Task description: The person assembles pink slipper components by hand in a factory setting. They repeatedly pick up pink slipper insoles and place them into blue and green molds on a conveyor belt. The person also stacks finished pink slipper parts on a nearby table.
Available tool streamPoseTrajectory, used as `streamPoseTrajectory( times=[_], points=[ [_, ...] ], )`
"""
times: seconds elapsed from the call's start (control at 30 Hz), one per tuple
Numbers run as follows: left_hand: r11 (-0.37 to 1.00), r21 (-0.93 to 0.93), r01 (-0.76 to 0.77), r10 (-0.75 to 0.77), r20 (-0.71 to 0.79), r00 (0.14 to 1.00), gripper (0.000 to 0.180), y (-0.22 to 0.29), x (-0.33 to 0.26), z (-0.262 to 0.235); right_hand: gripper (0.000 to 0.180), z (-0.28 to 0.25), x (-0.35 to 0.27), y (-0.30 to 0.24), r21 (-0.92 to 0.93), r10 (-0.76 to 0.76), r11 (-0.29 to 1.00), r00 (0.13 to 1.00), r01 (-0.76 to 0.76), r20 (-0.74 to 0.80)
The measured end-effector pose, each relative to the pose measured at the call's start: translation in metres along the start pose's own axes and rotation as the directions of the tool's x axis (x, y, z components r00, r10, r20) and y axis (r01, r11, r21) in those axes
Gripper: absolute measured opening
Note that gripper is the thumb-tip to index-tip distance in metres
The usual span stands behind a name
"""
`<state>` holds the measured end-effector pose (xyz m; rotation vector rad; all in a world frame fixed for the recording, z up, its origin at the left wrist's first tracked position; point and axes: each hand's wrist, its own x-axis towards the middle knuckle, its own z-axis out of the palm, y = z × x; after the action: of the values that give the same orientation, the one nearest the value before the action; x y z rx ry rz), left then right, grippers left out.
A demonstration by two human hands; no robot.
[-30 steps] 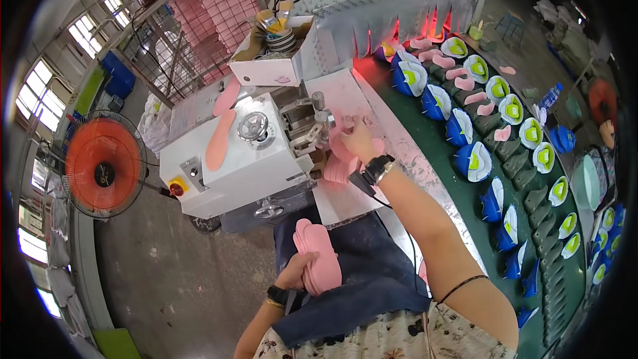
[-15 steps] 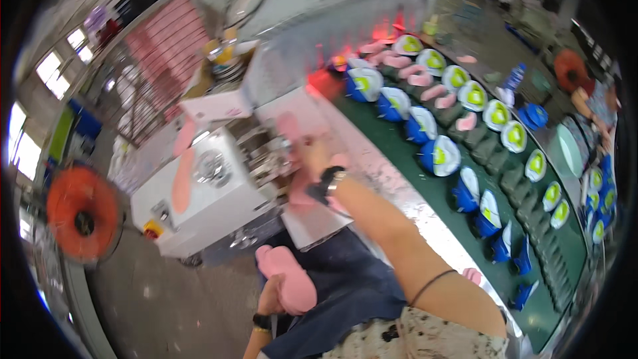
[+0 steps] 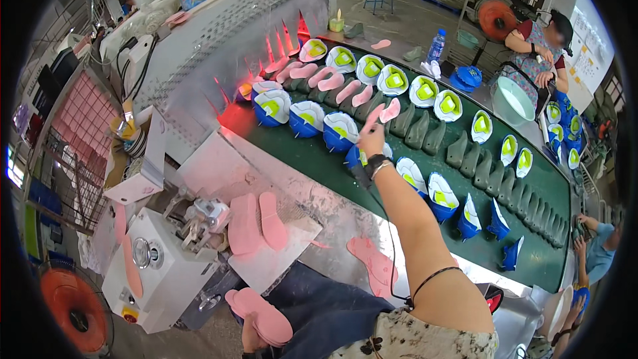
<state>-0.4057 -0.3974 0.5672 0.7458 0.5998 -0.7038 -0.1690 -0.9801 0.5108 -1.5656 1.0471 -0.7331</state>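
In my left hand [image 3: 252,338], low at the front, is a small stack of pink insoles [image 3: 264,318], with the fingers wrapped round its edge. My right hand [image 3: 372,139] reaches out over the green conveyor belt [image 3: 309,159]. Its fingers are pinched on a pink insole [image 3: 374,118], beside the row of dark green shoe lasts [image 3: 417,129]. Another pink insole [image 3: 390,110] lies just beyond the fingertips. Partly hidden by this hand is a blue and white shoe upper with a yellow-green inside; similar shoe uppers [image 3: 307,119] stand in rows on both sides of the lasts.
Left of me stands a white machine [image 3: 159,269] with metal rollers; pink insole pieces [image 3: 244,225] lie beside it. More pink pieces [image 3: 373,262] rest on the metal ledge. A glowing red heater tunnel [image 3: 242,103] is at the belt's far end. A co-worker [image 3: 538,60] sits across the belt.
My right hand has moved from beside the machine's rollers out over the belt, to the right. My left hand still holds the insole stack. The view has swung toward the belt.
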Motion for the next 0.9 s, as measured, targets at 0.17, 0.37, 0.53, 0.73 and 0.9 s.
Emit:
streamPoseTrajectory(
  times=[0.17,0.37,0.53,0.73,0.9],
  points=[
    [0.992,0.085,0.093,-0.082,-0.12,0.989,0.048,0.008,0.009,0.031,0.041,-0.039,0.107,0.027,-0.16,-0.347,0.932,0.928,0.326,-0.133],
    [0.995,0.06,-0.085,0.092,-0.113,0.989,0.048,-0.02,0.02,-0.031,0.025,0.05,-0.15,-0.078,0.248,-0.436,0.896,0.632,0.367,0.64],
    [0.88,0.385,-0.278,0.327,-0.066,0.943,0.031,0.008,0.007,0.065,0.03,-0.042,-0.383,-0.073,0.231,-0.251,0.811,-0.037,0.537,0.967],
    [0.957,0.259,-0.13,0.14,-0.021,0.99,0.035,0.032,-0.013,0.051,0.019,-0.015,-0.403,-0.04,0.016,-0.08,0.981,0.327,0.194,0.942],
    [0.998,0.058,0.025,-0.032,0.123,0.992,0.046,0.021,-0.04,0.017,0.035,0.068,-0.346,-0.067,-0.027,-0.218,0.895,0.49,0.446,0.844]
  ],
)
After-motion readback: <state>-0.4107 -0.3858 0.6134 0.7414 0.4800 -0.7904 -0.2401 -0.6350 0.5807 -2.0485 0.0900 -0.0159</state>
